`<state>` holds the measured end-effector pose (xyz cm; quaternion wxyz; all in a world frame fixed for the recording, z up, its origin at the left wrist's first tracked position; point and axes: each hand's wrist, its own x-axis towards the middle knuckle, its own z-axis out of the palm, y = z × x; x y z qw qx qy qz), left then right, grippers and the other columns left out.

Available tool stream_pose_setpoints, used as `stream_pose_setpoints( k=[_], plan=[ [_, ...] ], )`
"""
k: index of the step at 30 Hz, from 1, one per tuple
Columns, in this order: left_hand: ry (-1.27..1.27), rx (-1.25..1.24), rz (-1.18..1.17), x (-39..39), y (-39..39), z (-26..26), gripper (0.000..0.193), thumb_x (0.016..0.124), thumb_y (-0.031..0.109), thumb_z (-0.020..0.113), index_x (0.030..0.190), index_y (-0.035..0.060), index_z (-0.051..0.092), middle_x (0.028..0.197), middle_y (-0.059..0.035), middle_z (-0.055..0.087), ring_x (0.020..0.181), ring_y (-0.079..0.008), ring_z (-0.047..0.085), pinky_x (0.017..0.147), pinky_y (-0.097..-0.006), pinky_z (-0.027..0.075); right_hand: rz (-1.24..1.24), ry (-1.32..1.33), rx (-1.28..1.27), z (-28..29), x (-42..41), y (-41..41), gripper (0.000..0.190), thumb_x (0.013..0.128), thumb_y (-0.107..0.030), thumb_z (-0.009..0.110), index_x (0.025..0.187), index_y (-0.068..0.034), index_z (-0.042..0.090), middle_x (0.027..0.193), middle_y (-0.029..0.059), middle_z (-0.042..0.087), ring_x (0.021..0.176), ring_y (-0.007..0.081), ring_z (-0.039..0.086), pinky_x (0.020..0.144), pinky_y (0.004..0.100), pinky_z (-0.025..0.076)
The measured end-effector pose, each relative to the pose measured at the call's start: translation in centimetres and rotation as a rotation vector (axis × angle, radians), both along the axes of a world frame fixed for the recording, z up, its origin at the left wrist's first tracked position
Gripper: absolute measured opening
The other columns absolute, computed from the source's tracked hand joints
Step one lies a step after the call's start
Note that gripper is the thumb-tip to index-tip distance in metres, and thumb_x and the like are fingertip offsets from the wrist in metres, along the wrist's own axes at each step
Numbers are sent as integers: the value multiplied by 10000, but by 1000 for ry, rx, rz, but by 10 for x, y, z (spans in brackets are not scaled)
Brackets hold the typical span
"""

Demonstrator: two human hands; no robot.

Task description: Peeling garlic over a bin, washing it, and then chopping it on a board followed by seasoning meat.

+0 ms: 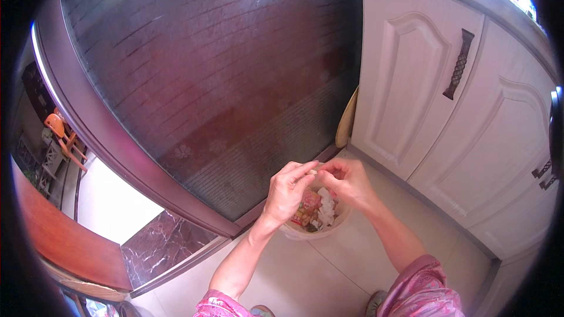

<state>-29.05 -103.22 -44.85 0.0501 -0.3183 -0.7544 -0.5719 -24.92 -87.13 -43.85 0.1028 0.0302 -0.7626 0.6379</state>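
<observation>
A lined waste bin (304, 234) stands on the tiled floor, holding crumpled white tissue (326, 208), food wrappers (308, 204) and other scraps. Above its opening, my left hand (286, 189) holds a small pale piece (312, 172) between thumb and fingers; what it is, I cannot tell. My right hand (348, 180) is close by on the right, its thumb and bent fingers near the same piece. Whether the right fingertips touch or grip anything is not clear.
Beyond the bin stands a framed, patterned glass door panel (229, 75). A round, flat tan board (346, 119) leans beside the pale cabinet door (410, 70). At the left, past the door frame (105, 132), an orange chair (56, 124) shows in another room.
</observation>
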Motion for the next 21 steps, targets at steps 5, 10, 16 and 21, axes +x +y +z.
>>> stream_pose_setpoints(
  k=[5,10,16,21],
  plan=[
    [223,-77,72,7,5,5,254,829,9,579,1077,1,633,911,-140,609,811,-237,616,715,-309,489,6,-64,-29,3,1,0,175,838,-137,597,800,33,604,611,7,560,487,59,509,421,219,381],
    [329,-138,119,11,9,5,198,827,-2,568,1011,-1,641,907,-163,603,774,-287,619,671,-362,503,-42,-38,65,-3,-1,0,148,788,-132,614,771,14,603,622,2,563,510,55,504,438,224,392],
    [148,-34,92,16,10,15,173,825,11,586,998,10,599,875,-161,618,791,-264,633,678,-345,504,-81,10,63,-7,-1,-1,174,740,-157,630,735,15,612,637,26,586,598,60,523,513,254,426],
    [14,-10,-18,4,2,4,182,829,45,617,1003,27,564,843,-92,629,754,-170,617,652,-292,492,3,-120,-203,-6,-1,-3,140,758,-148,618,733,-11,599,624,-8,539,540,48,459,467,221,349]
  ],
)
